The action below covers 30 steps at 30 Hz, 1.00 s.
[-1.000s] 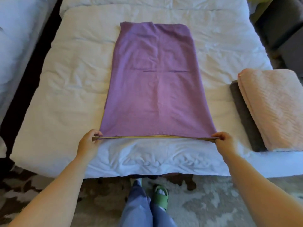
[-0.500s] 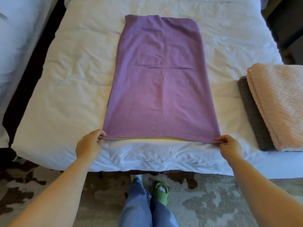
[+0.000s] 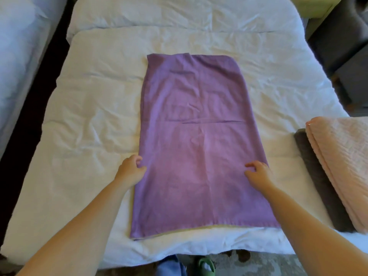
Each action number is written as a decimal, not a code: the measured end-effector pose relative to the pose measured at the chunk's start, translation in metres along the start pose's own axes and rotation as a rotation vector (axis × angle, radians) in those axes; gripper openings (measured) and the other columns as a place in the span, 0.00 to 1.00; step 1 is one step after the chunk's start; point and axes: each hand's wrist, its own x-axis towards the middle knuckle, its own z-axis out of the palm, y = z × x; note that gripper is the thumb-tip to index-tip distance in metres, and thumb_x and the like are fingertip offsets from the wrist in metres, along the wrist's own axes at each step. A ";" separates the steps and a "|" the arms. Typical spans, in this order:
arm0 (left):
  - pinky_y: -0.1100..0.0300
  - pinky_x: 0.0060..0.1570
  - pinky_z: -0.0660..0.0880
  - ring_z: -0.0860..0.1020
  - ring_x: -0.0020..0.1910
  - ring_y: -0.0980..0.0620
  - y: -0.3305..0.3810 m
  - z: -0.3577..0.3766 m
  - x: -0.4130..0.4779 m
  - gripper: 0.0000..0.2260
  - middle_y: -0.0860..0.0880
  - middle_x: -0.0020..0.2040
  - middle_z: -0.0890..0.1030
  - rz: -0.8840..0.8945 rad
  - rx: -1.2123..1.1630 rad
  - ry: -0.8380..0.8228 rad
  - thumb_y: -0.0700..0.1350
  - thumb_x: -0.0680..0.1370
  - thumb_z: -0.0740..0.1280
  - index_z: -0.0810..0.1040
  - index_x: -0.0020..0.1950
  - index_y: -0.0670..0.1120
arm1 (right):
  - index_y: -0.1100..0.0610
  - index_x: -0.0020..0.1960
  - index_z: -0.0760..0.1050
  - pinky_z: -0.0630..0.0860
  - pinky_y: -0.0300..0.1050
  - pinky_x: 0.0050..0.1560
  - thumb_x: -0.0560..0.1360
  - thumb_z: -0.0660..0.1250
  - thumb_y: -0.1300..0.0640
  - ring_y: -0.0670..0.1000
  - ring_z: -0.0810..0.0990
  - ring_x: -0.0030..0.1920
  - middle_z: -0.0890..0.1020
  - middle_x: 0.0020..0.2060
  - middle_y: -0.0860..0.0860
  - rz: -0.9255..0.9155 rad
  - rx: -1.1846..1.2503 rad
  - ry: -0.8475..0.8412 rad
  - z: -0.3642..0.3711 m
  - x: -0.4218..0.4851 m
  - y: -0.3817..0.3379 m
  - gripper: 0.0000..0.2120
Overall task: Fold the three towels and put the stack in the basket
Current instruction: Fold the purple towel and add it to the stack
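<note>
Your left hand curls its fingers at the purple towel, at its 8 o'clock edge; you cannot tell whether it pinches the cloth. Your right hand, loosely curled and holding nothing, is at 4 o'clock. The purple towel lies flat on the white duvet. At 3 o'clock, a folded pink towel rests on a grey towel.

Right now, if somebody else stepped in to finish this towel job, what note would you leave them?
Left hand: at the left edge of the purple towel, fingers curled; grip unclear.
Right hand: near its right edge, fingers curled; grip unclear.
Purple towel lies flat, lengthwise, on the bed. Pink towel lies folded on the folded grey towel at the bed's right side. Basket not in view.
Done: pink and grey folded, stacked.
Left: fold purple, add it to the stack, put the stack in the basket.
</note>
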 end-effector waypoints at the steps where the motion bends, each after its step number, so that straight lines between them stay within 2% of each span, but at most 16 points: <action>1: 0.54 0.59 0.72 0.77 0.58 0.43 0.006 -0.002 0.016 0.20 0.41 0.60 0.78 -0.009 -0.034 0.000 0.42 0.73 0.69 0.74 0.64 0.41 | 0.59 0.58 0.78 0.69 0.48 0.60 0.71 0.68 0.62 0.61 0.75 0.59 0.77 0.58 0.61 -0.007 0.005 -0.004 0.003 0.009 -0.014 0.15; 4: 0.53 0.60 0.73 0.77 0.60 0.43 0.022 -0.012 0.066 0.21 0.41 0.61 0.78 -0.012 -0.057 -0.001 0.44 0.73 0.70 0.74 0.64 0.40 | 0.59 0.61 0.76 0.69 0.48 0.60 0.72 0.68 0.61 0.59 0.75 0.60 0.77 0.60 0.59 -0.040 0.053 -0.006 0.014 0.038 -0.052 0.17; 7: 0.47 0.58 0.74 0.78 0.57 0.42 0.036 -0.016 0.108 0.19 0.42 0.59 0.80 0.027 -0.109 -0.045 0.45 0.73 0.69 0.74 0.63 0.40 | 0.59 0.64 0.73 0.67 0.47 0.62 0.73 0.68 0.61 0.58 0.73 0.63 0.76 0.62 0.58 -0.074 0.033 -0.038 0.028 0.066 -0.084 0.20; 9: 0.46 0.59 0.73 0.77 0.59 0.41 0.045 -0.012 0.132 0.22 0.40 0.61 0.78 0.031 -0.129 -0.043 0.45 0.74 0.70 0.72 0.66 0.40 | 0.60 0.65 0.72 0.66 0.44 0.61 0.73 0.69 0.61 0.58 0.74 0.61 0.76 0.61 0.59 -0.099 0.017 -0.058 0.038 0.086 -0.101 0.21; 12: 0.49 0.60 0.73 0.77 0.60 0.42 0.059 -0.009 0.169 0.24 0.40 0.63 0.77 -0.055 -0.243 0.015 0.46 0.74 0.70 0.70 0.68 0.40 | 0.58 0.66 0.71 0.64 0.45 0.62 0.73 0.68 0.60 0.59 0.72 0.63 0.74 0.63 0.56 -0.121 0.002 -0.073 0.048 0.120 -0.125 0.22; 16: 0.58 0.48 0.71 0.77 0.51 0.47 0.092 -0.017 0.220 0.18 0.43 0.57 0.79 -0.112 -0.471 0.156 0.46 0.75 0.70 0.73 0.62 0.39 | 0.55 0.67 0.71 0.59 0.45 0.65 0.73 0.68 0.58 0.59 0.67 0.67 0.72 0.66 0.54 -0.203 -0.060 -0.082 0.051 0.175 -0.154 0.22; 18: 0.59 0.46 0.70 0.78 0.52 0.45 0.110 -0.025 0.248 0.17 0.43 0.54 0.79 -0.089 -0.502 0.203 0.46 0.75 0.70 0.74 0.60 0.39 | 0.55 0.67 0.71 0.58 0.45 0.65 0.73 0.68 0.58 0.59 0.66 0.67 0.72 0.65 0.55 -0.216 -0.062 -0.073 0.049 0.203 -0.168 0.22; 20: 0.58 0.48 0.71 0.78 0.53 0.45 0.128 -0.035 0.279 0.18 0.42 0.56 0.80 -0.054 -0.527 0.219 0.45 0.76 0.70 0.73 0.62 0.38 | 0.55 0.66 0.71 0.58 0.44 0.64 0.73 0.68 0.58 0.60 0.67 0.65 0.73 0.62 0.56 -0.229 -0.061 -0.055 0.044 0.233 -0.185 0.22; 23: 0.59 0.50 0.73 0.78 0.51 0.48 0.157 -0.052 0.325 0.22 0.44 0.58 0.78 -0.002 -0.595 0.207 0.46 0.76 0.70 0.69 0.67 0.43 | 0.57 0.65 0.72 0.59 0.46 0.64 0.72 0.69 0.60 0.60 0.69 0.63 0.75 0.60 0.58 -0.290 -0.072 -0.020 0.031 0.281 -0.214 0.21; 25: 0.58 0.52 0.74 0.78 0.52 0.48 0.177 -0.061 0.356 0.25 0.45 0.57 0.77 0.020 -0.595 0.209 0.48 0.75 0.70 0.67 0.69 0.47 | 0.57 0.65 0.73 0.61 0.47 0.64 0.72 0.68 0.61 0.60 0.69 0.64 0.75 0.61 0.59 -0.315 -0.059 0.017 0.020 0.313 -0.233 0.21; 28: 0.60 0.56 0.71 0.76 0.57 0.50 0.205 -0.071 0.396 0.33 0.49 0.59 0.74 0.054 -0.597 0.213 0.49 0.74 0.72 0.60 0.74 0.46 | 0.57 0.66 0.71 0.61 0.48 0.65 0.73 0.67 0.60 0.61 0.68 0.65 0.73 0.64 0.58 -0.342 -0.055 0.074 0.002 0.357 -0.258 0.21; 30: 0.58 0.58 0.72 0.76 0.58 0.50 0.222 -0.076 0.417 0.33 0.49 0.63 0.75 0.041 -0.613 0.208 0.50 0.73 0.73 0.62 0.73 0.45 | 0.56 0.68 0.70 0.62 0.49 0.65 0.73 0.66 0.59 0.60 0.68 0.66 0.73 0.66 0.56 -0.368 -0.093 0.099 -0.011 0.385 -0.270 0.23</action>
